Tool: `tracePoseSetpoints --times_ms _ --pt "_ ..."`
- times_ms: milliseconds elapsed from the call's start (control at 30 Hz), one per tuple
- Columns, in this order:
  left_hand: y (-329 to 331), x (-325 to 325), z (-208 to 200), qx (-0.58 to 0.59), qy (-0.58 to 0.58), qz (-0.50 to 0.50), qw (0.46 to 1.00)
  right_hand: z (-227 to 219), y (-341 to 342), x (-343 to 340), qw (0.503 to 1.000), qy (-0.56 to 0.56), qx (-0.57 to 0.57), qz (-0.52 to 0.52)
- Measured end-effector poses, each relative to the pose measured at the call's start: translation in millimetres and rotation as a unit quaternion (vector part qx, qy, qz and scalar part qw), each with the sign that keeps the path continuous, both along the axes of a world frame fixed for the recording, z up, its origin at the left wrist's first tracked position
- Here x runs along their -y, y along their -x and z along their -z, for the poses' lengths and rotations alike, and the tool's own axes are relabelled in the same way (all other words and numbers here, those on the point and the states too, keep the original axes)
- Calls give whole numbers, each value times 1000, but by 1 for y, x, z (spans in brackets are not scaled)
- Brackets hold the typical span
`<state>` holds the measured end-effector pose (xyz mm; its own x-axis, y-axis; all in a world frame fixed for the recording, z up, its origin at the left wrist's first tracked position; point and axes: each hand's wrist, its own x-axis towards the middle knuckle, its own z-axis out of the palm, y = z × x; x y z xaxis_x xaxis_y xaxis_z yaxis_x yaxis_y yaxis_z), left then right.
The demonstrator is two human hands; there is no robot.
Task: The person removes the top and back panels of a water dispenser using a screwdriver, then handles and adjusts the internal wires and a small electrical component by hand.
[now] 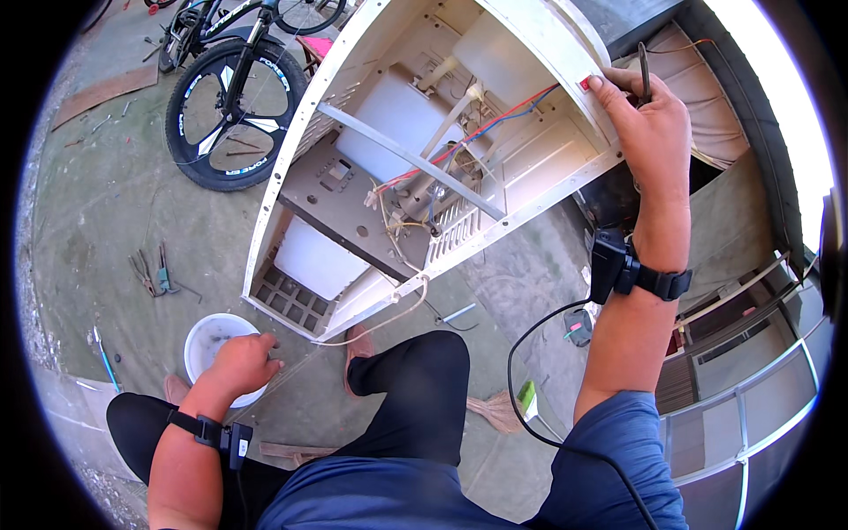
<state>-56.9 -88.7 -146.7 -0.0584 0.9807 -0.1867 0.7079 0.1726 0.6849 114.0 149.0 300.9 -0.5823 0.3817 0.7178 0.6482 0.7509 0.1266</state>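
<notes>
A large white appliance cabinet (287, 177) stands tilted in front of me with one side open. Inside are a white tank (380, 119), a grey shelf plate (331, 199), red and blue wires (512, 113) and a metal strip (415, 162) across the opening. My right hand (649, 119) is closed at the cabinet's upper right edge, its thumb against a small red switch (585, 83). A dark slim tool (644, 71) sticks up between its fingers; the rest is hidden. My left hand (238, 364), fingers curled, hovers over a white bucket (205, 336); what it holds, if anything, is hidden.
Pliers (162, 272) and other hand tools lie on the floor at left, with a blue-handled tool (108, 362) nearer me. A bicycle (231, 110) stands at the back left. A brush (496, 411) lies by my knee. Glazed frames (742, 411) lean at right.
</notes>
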Motion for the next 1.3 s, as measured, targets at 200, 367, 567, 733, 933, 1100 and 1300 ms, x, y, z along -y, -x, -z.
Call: tracePoseSetpoints --times_ms 200,367,567,733,933,1100,1300 --pt "0 0 -4 -1 2 0 1000 -5 -4 -10 1000 20 7 -13" --pt "0 0 -2 6 -5 -1 1000 -4 -1 -1 1000 4 21 -12" --pt "-1 3 4 0 -43 -5 999 0 4 5 1000 1 21 2" --pt "-2 3 9 4 -39 -8 999 3 6 11 999 -11 18 26" --pt "-2 4 3 3 -26 -8 1000 2 6 8 998 -42 39 33" --pt "0 3 -3 5 13 0 1000 4 7 10 994 -72 58 53" --pt "1 4 -1 9 3 -3 1000 5 7 9 996 -64 48 30"
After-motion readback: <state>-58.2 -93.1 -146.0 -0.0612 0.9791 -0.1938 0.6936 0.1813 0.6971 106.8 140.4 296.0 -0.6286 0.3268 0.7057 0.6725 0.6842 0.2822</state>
